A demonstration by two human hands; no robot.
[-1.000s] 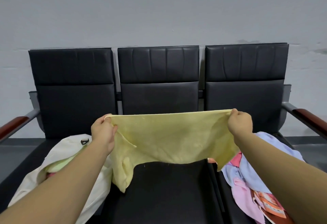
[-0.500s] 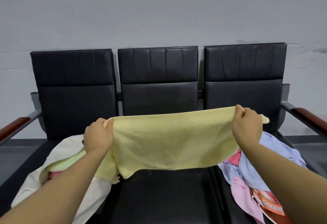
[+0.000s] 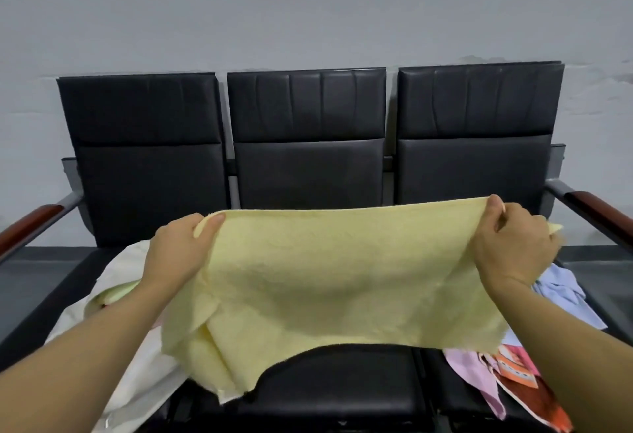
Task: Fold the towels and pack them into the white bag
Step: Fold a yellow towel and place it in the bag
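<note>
A pale yellow towel (image 3: 335, 278) is stretched out wide in the air over the middle seat. My left hand (image 3: 178, 247) grips its top left corner, and my right hand (image 3: 513, 244) pinches its top right corner. The towel's lower edge sags toward the seat, lower on the left. The white bag (image 3: 137, 364) lies on the left seat under my left forearm, with a light green towel (image 3: 113, 292) showing at its mouth. A pile of loose towels (image 3: 561, 292), blue, pink and orange, lies on the right seat, partly hidden by my right arm.
A row of three black padded seats (image 3: 308, 165) stands against a grey wall. Wooden-topped armrests stick out at the left (image 3: 30, 223) and right (image 3: 596, 210) ends. The middle seat cushion (image 3: 342, 384) shows below the towel.
The towel has spread flatter and wider between my hands, and both hands have drawn nearer the camera. My view has dipped slightly.
</note>
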